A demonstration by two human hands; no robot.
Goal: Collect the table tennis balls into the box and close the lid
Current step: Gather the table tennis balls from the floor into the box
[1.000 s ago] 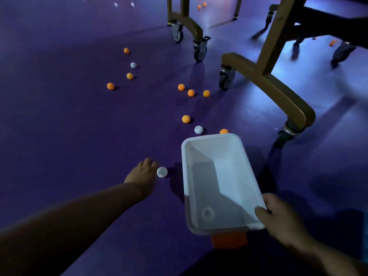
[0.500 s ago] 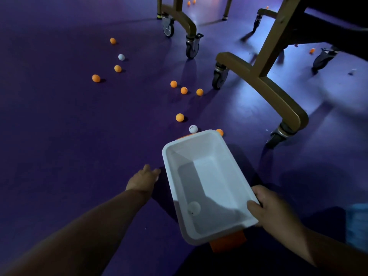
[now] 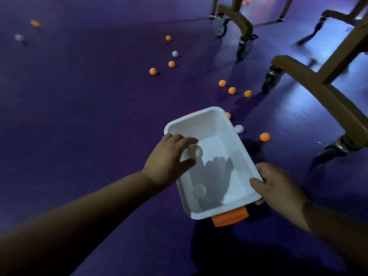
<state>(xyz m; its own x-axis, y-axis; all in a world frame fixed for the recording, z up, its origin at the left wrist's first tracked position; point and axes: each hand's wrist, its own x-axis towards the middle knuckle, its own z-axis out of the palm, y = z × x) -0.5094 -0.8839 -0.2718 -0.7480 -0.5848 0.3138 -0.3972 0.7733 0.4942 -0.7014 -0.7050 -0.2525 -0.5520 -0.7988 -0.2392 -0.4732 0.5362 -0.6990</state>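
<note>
- The purple floor (image 3: 79,120) fills the view and is dim, with pale glare at the upper right.
- A brown frame (image 3: 338,108) on casters (image 3: 268,82) stands at the right. A second frame (image 3: 244,22) stands behind it at the top.
- The white box (image 3: 201,124) is open-topped and held tilted above the floor at centre. An orange tab (image 3: 229,218) sticks out under its near end.
- The right hand (image 3: 278,184) grips the box's near right corner, thumb over the rim and fingers curled beneath.
- The left hand (image 3: 169,158) reaches over the box's left rim with fingers spread. A white ball (image 3: 196,152) sits between its thumb and fingers. The ball is blurred, so I cannot tell whether the hand pinches it or it is loose.
- A second white ball (image 3: 199,190) lies inside the box against the near left wall.
- A third white ball (image 3: 239,128) lies on the floor just beside the box's right side, with an orange ball (image 3: 264,137) near it. Another orange one (image 3: 228,115) peeks out behind the far corner.
- Three orange balls (image 3: 232,90) lie in a row beyond the box, near a caster.
- Farther off lie three more orange balls (image 3: 171,64) and a white one (image 3: 175,54).
- Two blurred balls (image 3: 19,37) lie at the far left.
</note>
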